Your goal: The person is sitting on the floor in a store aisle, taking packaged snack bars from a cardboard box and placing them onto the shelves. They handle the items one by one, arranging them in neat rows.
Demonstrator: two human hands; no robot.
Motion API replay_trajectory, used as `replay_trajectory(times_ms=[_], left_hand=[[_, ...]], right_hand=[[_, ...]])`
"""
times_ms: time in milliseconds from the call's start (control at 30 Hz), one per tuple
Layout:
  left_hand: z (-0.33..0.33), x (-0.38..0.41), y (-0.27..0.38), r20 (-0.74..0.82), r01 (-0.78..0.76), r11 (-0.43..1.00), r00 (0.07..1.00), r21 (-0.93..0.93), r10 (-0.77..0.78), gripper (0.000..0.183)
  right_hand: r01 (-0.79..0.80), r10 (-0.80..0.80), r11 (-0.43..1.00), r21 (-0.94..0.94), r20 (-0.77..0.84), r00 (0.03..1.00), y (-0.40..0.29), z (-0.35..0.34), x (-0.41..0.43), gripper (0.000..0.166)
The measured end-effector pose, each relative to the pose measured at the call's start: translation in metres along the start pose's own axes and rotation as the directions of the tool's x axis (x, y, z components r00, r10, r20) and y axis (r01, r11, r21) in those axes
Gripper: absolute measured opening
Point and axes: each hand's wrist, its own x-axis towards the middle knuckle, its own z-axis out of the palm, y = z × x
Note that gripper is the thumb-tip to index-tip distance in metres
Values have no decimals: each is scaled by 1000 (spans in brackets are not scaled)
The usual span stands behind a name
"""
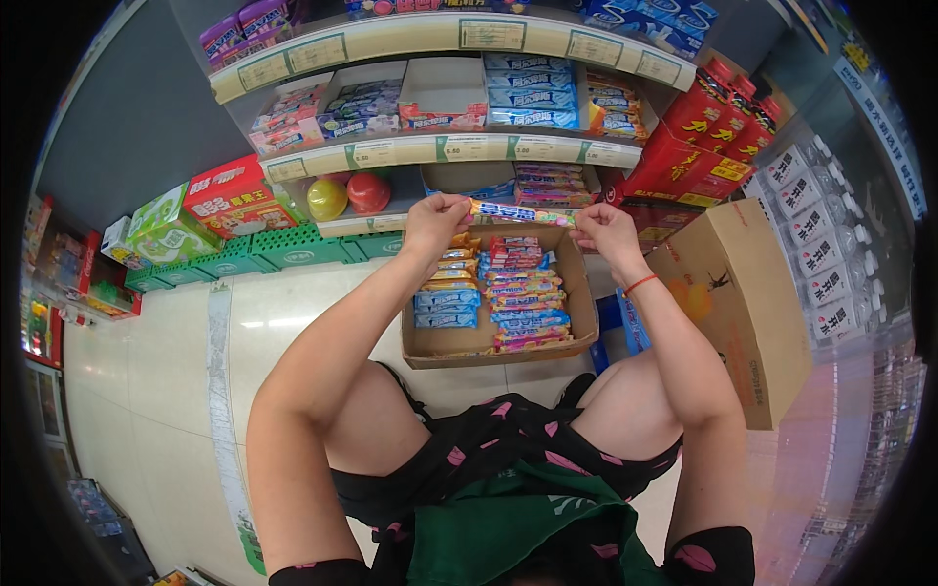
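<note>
Both my hands hold one colourful candy roll (522,212) stretched level between them, just beyond the far edge of a cardboard box. My left hand (437,223) pinches its left end and my right hand (610,233) pinches its right end. Inside the open box (498,359) below lie orange packets, light-blue packets (447,308), Mentos rolls (522,290) and small red packs (515,251). Behind the roll, the lowest shelf has an open blue-edged carton (469,183) and a stack of candy rolls (553,183).
Shelves (454,150) with candy boxes rise ahead. Yellow (327,199) and red (368,193) balls sit on the lowest shelf. Green crates (293,247) run along the left. At right are a large cardboard box (740,315), red drink packs (696,161) and bottled water (821,242).
</note>
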Motion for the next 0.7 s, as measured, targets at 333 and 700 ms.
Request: replay_trajectory(times_ms=[333, 700], left_hand=[[25, 18, -40, 53, -16, 968, 999, 252, 2, 27], [72, 59, -34, 170, -262, 951, 957, 165, 234, 47]], right_hand=[[33, -25, 997, 75, -104, 994, 10, -13, 21, 13], [258, -214, 957, 134, -276, 937, 21, -28, 56, 21]])
